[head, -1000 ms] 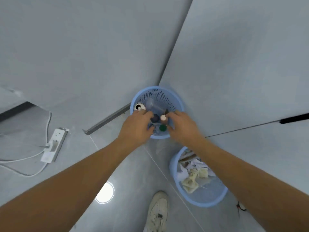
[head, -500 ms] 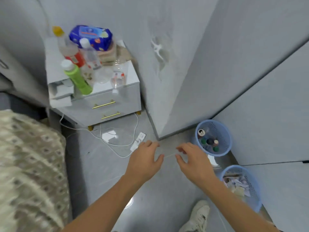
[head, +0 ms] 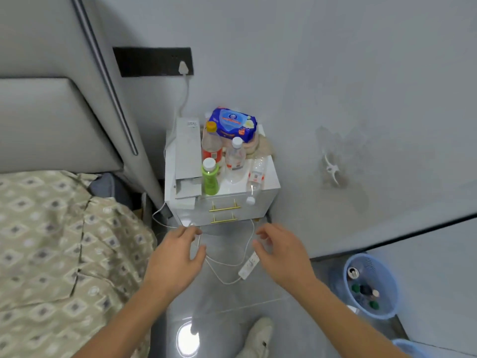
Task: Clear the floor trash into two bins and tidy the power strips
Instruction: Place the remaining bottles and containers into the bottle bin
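A white power strip [head: 248, 265] lies on the grey floor in front of the nightstand, its white cable [head: 227, 264] looping between my hands. My left hand [head: 178, 257] hovers to the left of the cable with fingers spread, holding nothing. My right hand [head: 281, 254] is just right of the strip, fingers apart and empty. A blue mesh bin [head: 371, 285] with a can and bottle caps inside stands at the right by the wall. The rim of a second blue bin [head: 405, 346] shows at the bottom right edge.
A white nightstand [head: 260, 205] holds several bottles, a blue wipes pack and a white box. A bed with a patterned cover [head: 59, 244] fills the left. A plug sits in the black wall socket panel [head: 152, 62]. My shoe [head: 258, 337] is at the bottom.
My hands left the blue bin and moved left across the floor to the power strip by the nightstand. The view swung left, bringing the bed into sight.
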`<state>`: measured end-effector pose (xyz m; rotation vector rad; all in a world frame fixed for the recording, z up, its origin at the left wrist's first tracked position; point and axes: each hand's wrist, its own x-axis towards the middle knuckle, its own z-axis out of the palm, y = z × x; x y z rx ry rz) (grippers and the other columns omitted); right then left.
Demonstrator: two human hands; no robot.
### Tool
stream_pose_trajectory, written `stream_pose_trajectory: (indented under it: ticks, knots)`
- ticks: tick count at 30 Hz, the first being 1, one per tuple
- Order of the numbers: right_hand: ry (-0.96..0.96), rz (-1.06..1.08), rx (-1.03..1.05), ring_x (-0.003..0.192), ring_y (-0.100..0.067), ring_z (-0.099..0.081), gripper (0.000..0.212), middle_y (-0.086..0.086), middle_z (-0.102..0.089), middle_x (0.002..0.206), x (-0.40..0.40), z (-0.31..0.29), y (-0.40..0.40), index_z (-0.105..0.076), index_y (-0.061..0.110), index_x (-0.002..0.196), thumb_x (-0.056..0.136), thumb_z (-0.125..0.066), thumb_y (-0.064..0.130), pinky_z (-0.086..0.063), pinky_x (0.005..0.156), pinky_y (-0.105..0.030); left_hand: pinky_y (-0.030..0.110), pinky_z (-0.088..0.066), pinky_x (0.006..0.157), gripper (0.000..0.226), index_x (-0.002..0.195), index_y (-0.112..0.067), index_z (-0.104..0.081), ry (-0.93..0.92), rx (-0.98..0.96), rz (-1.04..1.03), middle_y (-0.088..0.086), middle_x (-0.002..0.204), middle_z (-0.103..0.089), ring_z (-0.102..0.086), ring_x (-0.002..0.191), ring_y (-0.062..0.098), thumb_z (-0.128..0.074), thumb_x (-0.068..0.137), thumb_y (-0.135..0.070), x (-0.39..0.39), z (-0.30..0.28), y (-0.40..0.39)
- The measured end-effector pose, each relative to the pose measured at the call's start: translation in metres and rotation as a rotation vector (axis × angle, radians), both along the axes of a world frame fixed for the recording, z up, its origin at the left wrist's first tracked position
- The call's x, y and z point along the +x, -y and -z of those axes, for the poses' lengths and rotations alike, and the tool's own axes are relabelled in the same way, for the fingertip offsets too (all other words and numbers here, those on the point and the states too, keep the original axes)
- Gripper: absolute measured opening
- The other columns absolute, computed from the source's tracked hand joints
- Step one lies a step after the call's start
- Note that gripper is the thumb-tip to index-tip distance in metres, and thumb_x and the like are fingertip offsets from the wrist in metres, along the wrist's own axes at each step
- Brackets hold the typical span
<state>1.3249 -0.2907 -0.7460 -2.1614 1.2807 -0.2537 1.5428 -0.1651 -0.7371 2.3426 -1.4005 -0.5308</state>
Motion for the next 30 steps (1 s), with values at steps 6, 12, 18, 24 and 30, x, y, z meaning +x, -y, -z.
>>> stream_pose_trajectory:
  ticks: [6,12,18,24,30]
  knots:
    - [0.101,0.282,0.166,0.096,-0.017,-0.062,0.037,0.005,-0.058,0.114,0.047,0.046,0.112,-0.053,0.026,0.115,0.087,-0.071,0.042,-0.045,0.078,-0.030,0.039,-0.056,0.072,0.031,0.120,-0.030,-0.056,0.063,-0.130,-0.009,-0.012,0.109,-0.057,-0.062,0.097,0.016,-0.063,0.092,-0.041,0.027,-0.005,0.110]
    - [0.065,0.282,0.140,0.098,-0.028,-0.062,0.053,0.002,-0.038,0.120,0.068,0.088,0.160,-0.046,0.023,0.120,0.081,-0.078,0.038,-0.053,0.085,-0.037,0.043,-0.058,0.068,0.045,0.137,-0.029,-0.045,0.191,-0.227,0.154,0.000,0.130,-0.049,-0.061,0.102,0.025,-0.059,0.095,-0.037,0.026,-0.029,0.237]
    - [0.008,0.279,0.062,0.116,-0.038,-0.050,0.083,-0.006,-0.029,0.139,0.103,0.137,0.167,-0.035,0.027,0.144,0.078,-0.083,0.040,-0.054,0.088,-0.045,0.037,-0.047,0.072,0.040,0.134,-0.021,-0.054,0.400,0.057,0.237,0.009,0.135,-0.048,-0.061,0.105,0.033,-0.057,0.096,-0.034,0.041,-0.004,0.312]
    - [0.020,0.403,0.070,0.114,-0.039,-0.052,0.081,-0.008,-0.027,0.139,0.126,0.162,0.177,-0.029,0.029,0.149,0.085,-0.077,0.023,-0.055,0.086,-0.046,0.038,-0.040,0.067,0.031,0.125,-0.020,-0.060,0.377,0.034,0.288,0.007,0.123,-0.055,-0.059,0.102,0.031,-0.061,0.094,-0.014,0.046,0.018,0.315]
    - [0.144,0.543,0.080,0.107,-0.035,-0.056,0.069,-0.009,-0.038,0.126,0.121,0.165,0.179,-0.037,0.018,0.146,0.084,-0.069,0.012,-0.052,0.091,-0.040,0.038,-0.048,0.068,0.029,0.123,-0.019,-0.062,0.269,-0.025,0.334,0.007,0.121,-0.053,-0.059,0.098,0.030,-0.057,0.094,-0.014,0.056,0.016,0.298]
